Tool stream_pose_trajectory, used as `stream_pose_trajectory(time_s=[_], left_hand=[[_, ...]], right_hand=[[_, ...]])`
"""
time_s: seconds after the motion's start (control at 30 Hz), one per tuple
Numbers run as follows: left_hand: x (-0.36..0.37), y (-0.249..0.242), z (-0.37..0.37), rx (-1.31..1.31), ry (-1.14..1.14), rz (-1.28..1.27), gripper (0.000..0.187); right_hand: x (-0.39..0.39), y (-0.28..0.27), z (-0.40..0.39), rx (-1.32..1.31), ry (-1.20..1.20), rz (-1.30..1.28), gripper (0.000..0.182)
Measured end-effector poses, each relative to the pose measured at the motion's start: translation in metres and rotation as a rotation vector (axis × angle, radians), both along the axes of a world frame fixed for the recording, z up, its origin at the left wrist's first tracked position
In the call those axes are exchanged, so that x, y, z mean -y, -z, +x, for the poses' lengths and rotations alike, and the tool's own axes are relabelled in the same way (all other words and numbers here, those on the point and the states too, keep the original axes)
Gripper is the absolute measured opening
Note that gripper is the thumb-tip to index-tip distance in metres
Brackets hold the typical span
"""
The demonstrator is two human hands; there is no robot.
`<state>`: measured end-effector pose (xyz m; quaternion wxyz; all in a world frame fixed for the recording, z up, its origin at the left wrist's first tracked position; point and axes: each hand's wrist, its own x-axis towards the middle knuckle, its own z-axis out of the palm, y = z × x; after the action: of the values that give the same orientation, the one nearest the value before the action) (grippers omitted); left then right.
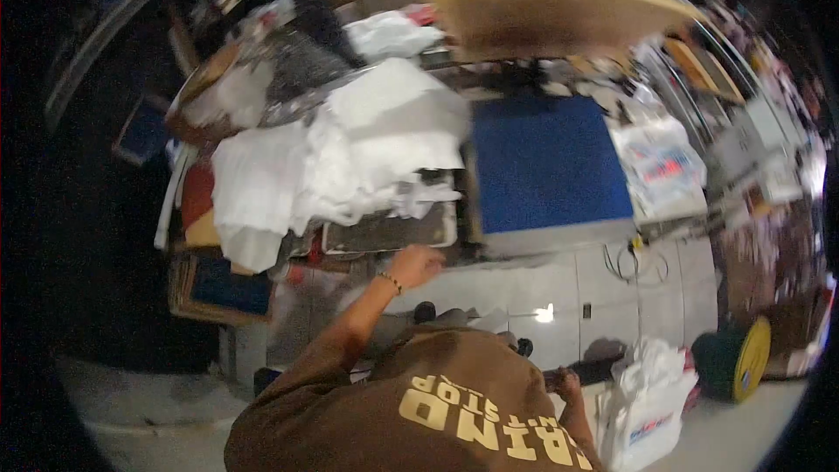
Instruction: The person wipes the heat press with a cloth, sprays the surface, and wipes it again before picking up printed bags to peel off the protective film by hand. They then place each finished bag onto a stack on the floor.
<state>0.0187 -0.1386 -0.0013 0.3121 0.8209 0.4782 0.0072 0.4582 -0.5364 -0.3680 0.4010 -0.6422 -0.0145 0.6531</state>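
— Two hands are in view; where is the right hand [568,382]?
— Low by the body, near a white bag [648,406]. Whether it grips, one cannot tell.
— And the left hand [418,266]?
— Fingers curled, holding unclear, by the front edge of the surface [472,251], near a dark panel [384,234].
— Farther?
— White sheets [384,135] lie over that panel, left of a blue board [551,166].

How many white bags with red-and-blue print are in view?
2: one bag lies right of the large blue panel; the other bag is at lower right, near the right hand. More may be hidden in the clutter.
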Motion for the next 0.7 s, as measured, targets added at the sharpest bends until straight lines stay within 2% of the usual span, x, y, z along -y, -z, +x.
stream_pose_trajectory(time_s=[0.07,0.13,0.17,0.2,0.23,0.27,0.3,0.33,0.4,0.47,0.5,0.53,0.6,0.63,0.67,0.7], left_hand=[[-0.030,-0.014,-0.048,0.141,-0.116,0.334,0.024],[-0.054,-0.031,-0.102,0.243,-0.405,0.357,0.022],[-0.068,-0.032,-0.134,0.254,-0.520,0.381,0.021],[-0.082,-0.031,-0.170,0.263,-0.630,0.404,0.021],[-0.094,-0.035,-0.209,0.175,-0.668,0.508,0.025],[-0.103,-0.039,-0.246,0.082,-0.701,0.607,0.030],[-0.113,-0.030,-0.284,-0.099,-0.843,0.636,0.041],[-0.120,-0.027,-0.315,-0.282,-0.978,0.656,0.053],[-0.125,-0.032,-0.370,-0.441,-1.331,0.661,0.081],[-0.124,-0.035,-0.418,-0.458,-1.605,0.683,0.099],[-0.130,-0.017,-0.453,-0.301,-1.746,0.623,0.113],[-0.129,-0.006,-0.482,-0.303,-1.745,0.616,0.113],[-0.133,0.007,-0.530,0.012,-1.697,0.440,0.120],[-0.134,0.005,-0.538,-0.077,-1.736,0.456,0.114],[-0.132,0.005,-0.544,0.092,-1.789,0.512,0.107],[-0.132,0.001,-0.550,0.269,-1.835,0.571,0.100]], right_hand=[[-0.039,0.025,-0.015,0.499,-0.464,0.445,0.040],[-0.104,-0.044,-0.049,0.188,-0.464,0.220,0.042],[-0.142,-0.097,-0.071,0.057,-0.460,0.094,0.043],[-0.172,-0.114,-0.098,0.065,-0.496,0.094,0.043],[-0.197,-0.125,-0.123,0.228,-0.652,0.152,0.045],[-0.214,-0.130,-0.143,0.390,-0.803,0.213,0.048],[-0.231,-0.132,-0.163,0.314,-0.777,0.326,0.050],[-0.247,-0.143,-0.185,0.315,-0.795,0.330,0.050],[-0.279,-0.176,-0.228,0.324,-0.852,0.307,0.048],[-0.299,-0.192,-0.262,0.376,-0.948,0.243,0.047],[-0.303,-0.199,-0.276,0.443,-1.006,0.283,0.047],[-0.307,-0.204,-0.286,0.511,-1.063,0.324,0.046],[-0.321,-0.200,-0.305,0.516,-1.112,0.357,0.046],[-0.322,-0.200,-0.310,0.453,-1.117,0.442,0.046],[-0.323,-0.200,-0.313,0.392,-1.119,0.527,0.045],[-0.333,-0.220,-0.321,0.535,-1.222,0.528,0.046]])
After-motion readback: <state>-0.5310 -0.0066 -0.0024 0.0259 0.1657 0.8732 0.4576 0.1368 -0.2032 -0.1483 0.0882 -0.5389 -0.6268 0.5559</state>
